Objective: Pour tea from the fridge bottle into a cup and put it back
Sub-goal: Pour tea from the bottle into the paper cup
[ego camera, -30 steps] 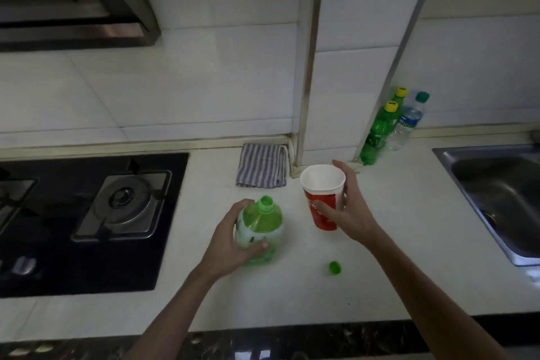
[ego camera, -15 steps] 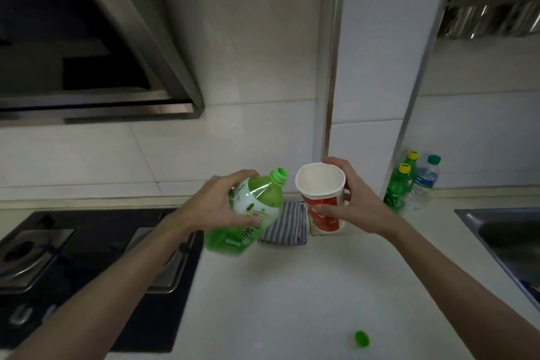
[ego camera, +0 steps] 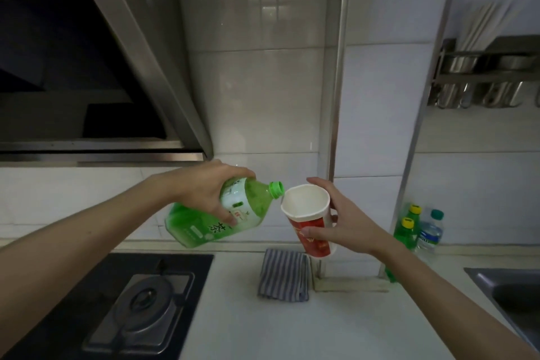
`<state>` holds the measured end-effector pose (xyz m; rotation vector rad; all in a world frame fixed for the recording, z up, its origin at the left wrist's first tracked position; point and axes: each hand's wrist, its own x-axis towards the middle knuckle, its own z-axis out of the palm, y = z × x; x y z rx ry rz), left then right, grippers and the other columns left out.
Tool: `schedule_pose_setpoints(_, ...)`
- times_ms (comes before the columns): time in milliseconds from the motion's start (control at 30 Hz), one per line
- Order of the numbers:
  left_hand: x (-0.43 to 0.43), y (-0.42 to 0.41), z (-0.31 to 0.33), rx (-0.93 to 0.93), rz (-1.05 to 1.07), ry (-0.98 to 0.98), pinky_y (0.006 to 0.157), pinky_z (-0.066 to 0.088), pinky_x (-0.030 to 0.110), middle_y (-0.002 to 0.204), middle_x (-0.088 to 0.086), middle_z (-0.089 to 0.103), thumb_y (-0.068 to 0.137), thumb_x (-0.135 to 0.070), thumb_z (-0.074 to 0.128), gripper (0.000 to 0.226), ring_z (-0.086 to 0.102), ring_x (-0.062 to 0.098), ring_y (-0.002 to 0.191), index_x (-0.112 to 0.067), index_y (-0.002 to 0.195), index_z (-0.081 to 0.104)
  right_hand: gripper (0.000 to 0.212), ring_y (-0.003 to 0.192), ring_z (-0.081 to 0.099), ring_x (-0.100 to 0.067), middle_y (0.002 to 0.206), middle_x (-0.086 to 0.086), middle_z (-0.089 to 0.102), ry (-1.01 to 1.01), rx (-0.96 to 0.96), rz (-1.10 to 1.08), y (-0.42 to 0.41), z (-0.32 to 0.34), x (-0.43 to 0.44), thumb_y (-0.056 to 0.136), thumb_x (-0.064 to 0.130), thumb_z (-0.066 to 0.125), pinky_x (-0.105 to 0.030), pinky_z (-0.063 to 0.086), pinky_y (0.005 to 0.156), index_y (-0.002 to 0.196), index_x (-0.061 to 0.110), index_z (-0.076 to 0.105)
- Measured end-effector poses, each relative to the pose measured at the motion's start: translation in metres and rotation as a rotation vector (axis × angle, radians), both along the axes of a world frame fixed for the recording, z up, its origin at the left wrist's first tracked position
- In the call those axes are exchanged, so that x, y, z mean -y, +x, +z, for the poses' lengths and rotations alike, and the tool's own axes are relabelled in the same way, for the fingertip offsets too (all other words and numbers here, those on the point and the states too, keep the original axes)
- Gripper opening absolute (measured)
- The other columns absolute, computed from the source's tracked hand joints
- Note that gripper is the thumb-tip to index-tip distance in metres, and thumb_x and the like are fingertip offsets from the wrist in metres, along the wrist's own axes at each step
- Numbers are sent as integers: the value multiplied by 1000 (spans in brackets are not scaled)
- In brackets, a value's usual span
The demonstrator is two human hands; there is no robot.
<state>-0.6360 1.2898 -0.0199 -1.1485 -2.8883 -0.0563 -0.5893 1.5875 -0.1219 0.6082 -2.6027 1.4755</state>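
Observation:
My left hand (ego camera: 204, 187) grips the green tea bottle (ego camera: 251, 207) round its middle and holds it in the air, tilted, its uncapped neck pointing right at the rim of the cup. The red and white paper cup (ego camera: 309, 222) is held up beside it by my right hand (ego camera: 347, 222), fingers wrapped round its side, and leans slightly toward the bottle. The bottle's mouth is just left of the cup's rim, almost touching. No liquid is visible between them. The bottle's cap is out of view.
Below the hands lies the white counter (ego camera: 321, 330) with a striped cloth (ego camera: 283, 278) against the wall. A gas hob (ego camera: 146, 304) is at left, a sink (ego camera: 514, 295) at right. Small bottles (ego camera: 409, 231) stand by the wall; a range hood (ego camera: 87, 96) hangs upper left.
Both hands have risen from the counter; the bottle tilted further and its mouth came up to the cup's rim. The camera tilted upward, so the loose cap left the view.

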Motion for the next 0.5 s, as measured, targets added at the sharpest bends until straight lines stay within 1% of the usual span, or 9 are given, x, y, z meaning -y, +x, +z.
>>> schedule_pose_setpoints(67,-3,1,13,-16,-13,-52,72,47,15,99,-20,59,63,-52,84,83,55,-3,80,-41,135,44,84,114,52,-3,127,24,48,10,-2,-1,-1,5,1,74,28,84,-19,49,86,138,42,31)
schedule_pose_setpoints(100,-4,1,19,-25,-19,-67,72,48,15,98,-21,58,64,-52,84,83,54,-4,78,-41,135,44,82,112,53,-2,126,23,49,7,-1,-4,-1,7,1,75,27,84,-17,49,83,136,42,32)
schedule_pose_setpoints(167,-5,0,27,-38,-22,-85,77,50,21,97,-21,57,64,-52,84,85,56,0,82,-41,137,43,79,111,54,-3,124,21,50,1,-5,-11,-2,11,2,75,25,84,-15,49,79,134,41,34)
schedule_pose_setpoints(200,-6,-1,31,-43,-22,-98,76,50,20,97,-21,57,64,-52,84,85,57,3,85,-41,137,42,79,111,54,-3,124,20,51,2,-10,-13,-3,12,2,75,25,84,-15,50,79,134,40,34)
schedule_pose_setpoints(233,-6,-3,34,-47,-22,-113,72,49,17,99,-20,57,65,-52,83,85,58,4,87,-41,138,42,79,111,54,-4,124,19,51,3,-13,-14,-3,13,3,75,25,84,-16,50,80,135,39,34)
schedule_pose_setpoints(300,-8,-6,39,-47,-23,-142,65,43,9,101,-19,58,66,-52,83,84,57,1,87,-42,138,41,79,112,54,-5,124,19,51,5,-12,-17,-4,15,4,75,26,84,-18,50,82,135,39,34)
schedule_pose_setpoints(333,-9,-8,42,-43,-24,-144,64,43,9,100,-20,57,66,-53,83,84,57,0,85,-43,138,41,79,111,54,-6,124,18,51,6,-11,-20,-5,16,4,75,26,84,-19,50,82,134,40,34)
schedule_pose_setpoints(433,-10,-14,45,-47,-30,-158,66,49,15,95,-22,56,63,-55,82,85,55,-7,77,-42,137,41,78,111,54,-5,124,17,51,5,-17,-31,-6,19,6,75,26,84,-20,50,84,133,39,35)
schedule_pose_setpoints(500,-12,-16,47,-54,-35,-185,66,49,16,95,-22,54,64,-55,82,85,54,-6,76,-41,137,41,77,111,54,-6,123,17,52,6,-14,-42,-8,20,6,75,26,84,-21,51,84,134,38,35)
